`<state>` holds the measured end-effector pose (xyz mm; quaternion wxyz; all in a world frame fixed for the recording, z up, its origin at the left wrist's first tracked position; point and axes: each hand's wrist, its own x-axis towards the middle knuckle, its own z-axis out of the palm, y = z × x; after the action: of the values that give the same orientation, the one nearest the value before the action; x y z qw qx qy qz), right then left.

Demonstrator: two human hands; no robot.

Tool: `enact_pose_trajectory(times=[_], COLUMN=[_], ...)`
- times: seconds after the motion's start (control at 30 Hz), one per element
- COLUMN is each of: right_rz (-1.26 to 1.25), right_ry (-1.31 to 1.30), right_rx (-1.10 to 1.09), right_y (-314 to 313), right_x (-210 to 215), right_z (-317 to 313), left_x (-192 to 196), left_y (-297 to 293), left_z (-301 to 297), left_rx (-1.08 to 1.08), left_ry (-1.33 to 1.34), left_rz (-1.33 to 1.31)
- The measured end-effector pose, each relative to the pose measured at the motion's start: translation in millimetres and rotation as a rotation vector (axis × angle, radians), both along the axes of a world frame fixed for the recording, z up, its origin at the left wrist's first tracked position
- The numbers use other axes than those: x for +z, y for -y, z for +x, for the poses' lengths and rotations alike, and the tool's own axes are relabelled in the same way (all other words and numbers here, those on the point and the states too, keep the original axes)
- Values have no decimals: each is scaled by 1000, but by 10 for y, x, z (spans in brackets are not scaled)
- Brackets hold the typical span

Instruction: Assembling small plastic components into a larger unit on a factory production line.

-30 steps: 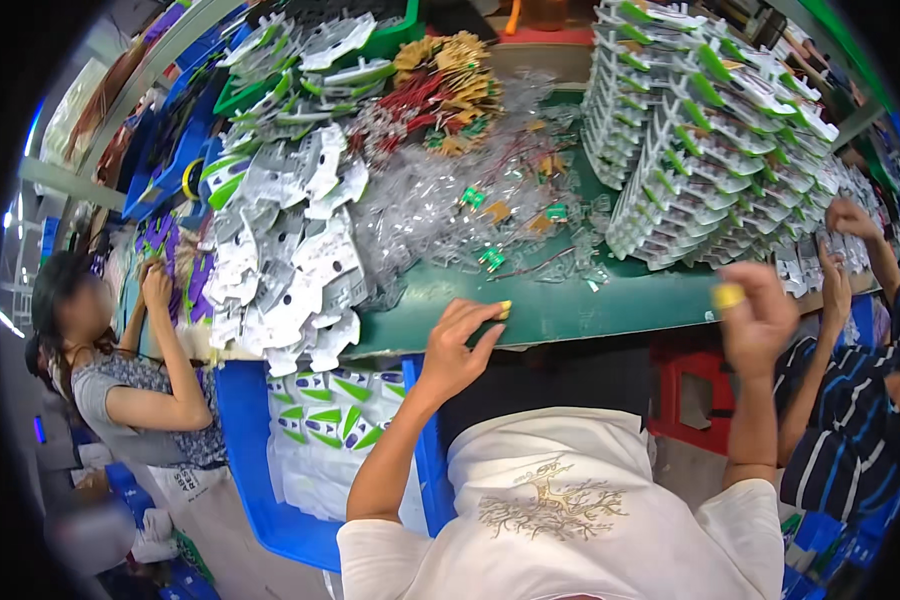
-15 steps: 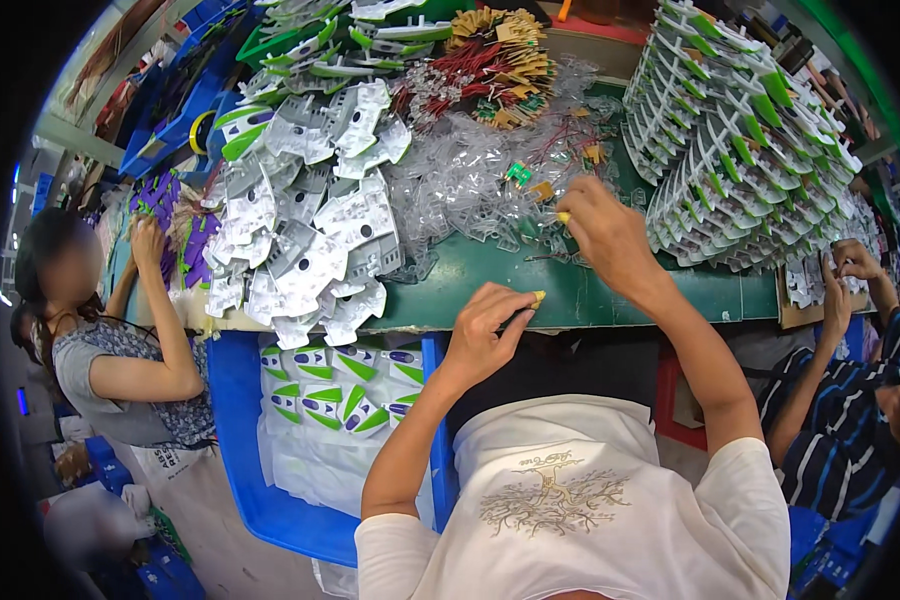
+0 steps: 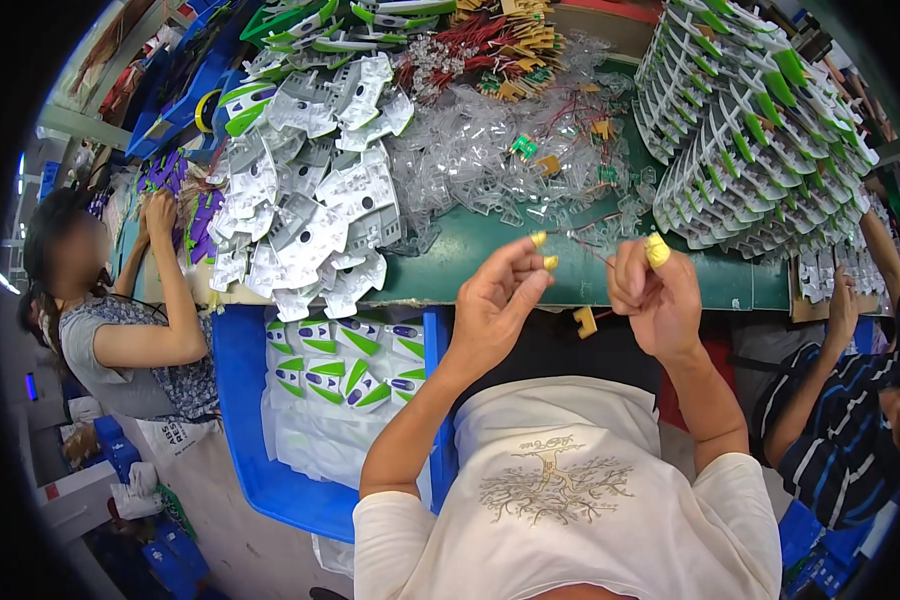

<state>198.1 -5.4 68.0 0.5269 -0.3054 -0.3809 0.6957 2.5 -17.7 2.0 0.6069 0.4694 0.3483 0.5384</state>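
My right hand [image 3: 658,295], with yellow tape on a finger, is closed around a thin red wire lead [image 3: 598,252]. A small yellow board [image 3: 585,322] hangs just below that hand at the table's front edge, seemingly part of the same lead. Opposite it, my left hand [image 3: 500,300] has its fingers apart, two tips wrapped in yellow tape, and nothing shows between them. Beyond both hands lies a heap of clear plastic pieces [image 3: 470,150], with a small green board [image 3: 523,147] on top.
White-and-grey molded shells [image 3: 315,235] are piled at left. Green-edged shells [image 3: 750,140] stand stacked at right. Red-wired yellow boards [image 3: 515,50] lie at the back. A blue bin [image 3: 240,440] holds green-and-white parts [image 3: 355,365]. Co-workers sit on both sides.
My right hand has come back from the clear plastic heap toward my body, bringing the wire lead and yellow board. My left hand's fingers have spread from a pinch.
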Motion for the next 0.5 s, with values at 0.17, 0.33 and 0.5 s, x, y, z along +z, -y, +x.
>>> enact_pose_trajectory(times=[0.17,0.33,0.5], right_rz=[104,39,314], right_ry=[41,156,576], right_rx=[39,83,-205], right_y=[169,251,252], right_x=[-79,-149,-128], right_z=[90,172,-5], left_x=[217,267,276], left_y=[-1,25,115], left_z=[72,79,134], left_rx=[-31,-12,90], left_ry=[57,-64,-26], left_rz=[-7,35,19])
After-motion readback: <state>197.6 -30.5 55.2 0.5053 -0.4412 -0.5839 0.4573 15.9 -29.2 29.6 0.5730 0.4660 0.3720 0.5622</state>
